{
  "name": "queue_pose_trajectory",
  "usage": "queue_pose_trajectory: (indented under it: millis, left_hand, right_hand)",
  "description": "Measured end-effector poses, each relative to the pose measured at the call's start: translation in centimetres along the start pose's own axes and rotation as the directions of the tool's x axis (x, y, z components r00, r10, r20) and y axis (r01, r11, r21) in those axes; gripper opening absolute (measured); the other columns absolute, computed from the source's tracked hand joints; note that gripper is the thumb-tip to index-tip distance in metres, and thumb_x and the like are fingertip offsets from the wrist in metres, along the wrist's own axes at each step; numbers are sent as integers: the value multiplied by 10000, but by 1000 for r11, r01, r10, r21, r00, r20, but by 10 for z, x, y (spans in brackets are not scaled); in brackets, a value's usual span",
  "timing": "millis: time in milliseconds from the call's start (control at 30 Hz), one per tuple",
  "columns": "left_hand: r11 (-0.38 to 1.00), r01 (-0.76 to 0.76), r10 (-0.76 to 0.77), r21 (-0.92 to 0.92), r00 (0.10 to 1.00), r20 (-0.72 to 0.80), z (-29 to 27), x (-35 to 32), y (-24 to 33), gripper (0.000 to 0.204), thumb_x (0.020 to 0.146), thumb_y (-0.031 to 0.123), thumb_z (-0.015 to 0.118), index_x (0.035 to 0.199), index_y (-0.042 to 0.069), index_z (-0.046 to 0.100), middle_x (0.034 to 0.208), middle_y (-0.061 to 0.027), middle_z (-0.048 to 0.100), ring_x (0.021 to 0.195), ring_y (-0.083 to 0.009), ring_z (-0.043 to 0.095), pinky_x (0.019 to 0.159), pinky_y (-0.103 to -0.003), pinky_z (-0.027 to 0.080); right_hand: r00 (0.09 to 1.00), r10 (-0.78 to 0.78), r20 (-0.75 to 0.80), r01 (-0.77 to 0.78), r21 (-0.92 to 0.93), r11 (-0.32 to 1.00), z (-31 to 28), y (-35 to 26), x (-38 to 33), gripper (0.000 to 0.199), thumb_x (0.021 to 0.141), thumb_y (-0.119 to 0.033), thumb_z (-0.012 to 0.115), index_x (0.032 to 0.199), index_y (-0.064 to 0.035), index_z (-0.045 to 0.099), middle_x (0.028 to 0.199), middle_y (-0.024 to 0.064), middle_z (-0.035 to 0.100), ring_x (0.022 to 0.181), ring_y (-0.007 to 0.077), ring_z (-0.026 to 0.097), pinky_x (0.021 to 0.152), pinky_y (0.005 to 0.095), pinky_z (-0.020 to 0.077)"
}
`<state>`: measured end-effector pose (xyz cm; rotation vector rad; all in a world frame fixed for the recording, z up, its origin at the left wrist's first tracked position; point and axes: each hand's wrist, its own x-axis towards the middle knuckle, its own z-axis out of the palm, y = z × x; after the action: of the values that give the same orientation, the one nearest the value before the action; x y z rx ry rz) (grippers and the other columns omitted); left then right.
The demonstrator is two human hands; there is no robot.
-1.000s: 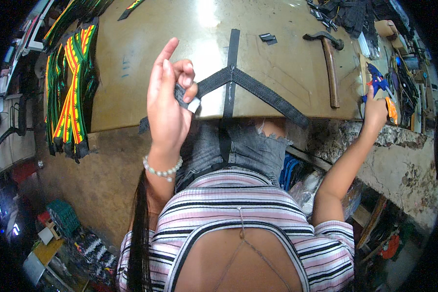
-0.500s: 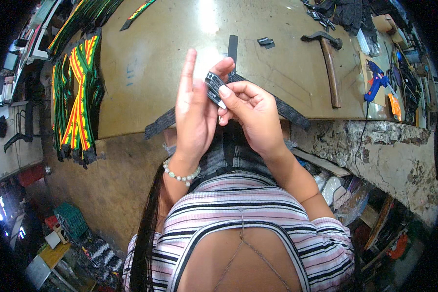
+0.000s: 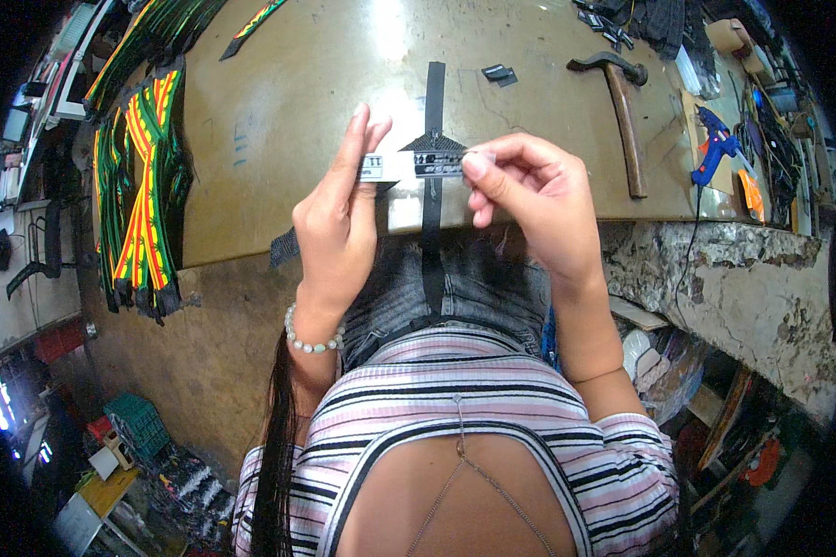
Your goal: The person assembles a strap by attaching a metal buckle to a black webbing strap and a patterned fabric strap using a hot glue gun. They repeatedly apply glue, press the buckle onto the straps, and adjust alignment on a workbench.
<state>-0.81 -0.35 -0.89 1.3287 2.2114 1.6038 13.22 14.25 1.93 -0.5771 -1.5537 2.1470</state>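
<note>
My left hand (image 3: pixel 334 223) is closed on a small white label (image 3: pixel 371 168), its edge showing past the fingers, with a dark corner below it. My right hand (image 3: pixel 541 195) pinches the end of a small black printed label (image 3: pixel 437 164) between thumb and fingertips. The black label lies over or just above a crossing of black straps; I cannot tell whether it touches them. One narrow black strap (image 3: pixel 435 85) runs from the table toward my lap. A woven black strap (image 3: pixel 284 248) reaches the table edge by my left wrist, its middle hidden by the hand.
Bundled green, yellow and red patterned straps (image 3: pixel 147 200) hang over the table's left edge. To the right lie a hammer (image 3: pixel 628 130) and a blue glue gun (image 3: pixel 714 148) with its cord. Small black pieces (image 3: pixel 499 74) sit farther back on the table (image 3: pixel 288 111).
My hands have moved apart, the left to the left and the right to the right. Two separate labels now show, one in each hand, where they were together before.
</note>
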Motion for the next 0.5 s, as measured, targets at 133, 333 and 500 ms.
queue_pose_trajectory:
  millis: [133, 333, 500]
  left_hand:
    - [991, -88, 101, 101, 985, -137, 1, 4, 1, 599, 875, -127, 488, 1456, 20, 480, 1247, -179, 679, 1151, -276, 672, 937, -336, 520]
    - [946, 306, -171, 110, 755, -633, -56, 55, 9, 401, 1047, 92, 476, 1433, -18, 487, 1192, -142, 709, 1102, -172, 653, 1023, -314, 471]
    - [604, 376, -296, -702, 925, 240, -45, 20, -11, 319, 989, 119, 615, 1275, -17, 584, 962, -70, 655, 763, -99, 616, 641, -212, 518]
  right_hand:
    - [995, 60, -74, -60, 5, 998, 18, 2, -8, 113, 944, -65, 687, 996, 31, 657, 804, 49, 665, 653, 78, 633, 563, 213, 538]
    - [930, -234, -282, 243, -4, 970, 9, 1, -15, 104, 949, -78, 680, 955, 7, 619, 839, 79, 654, 682, 101, 640, 572, 244, 558]
    - [992, 48, 120, -89, 362, 928, -1, 3, -12, 150, 924, -83, 715, 994, 31, 648, 843, 106, 678, 686, 135, 666, 565, 254, 571]
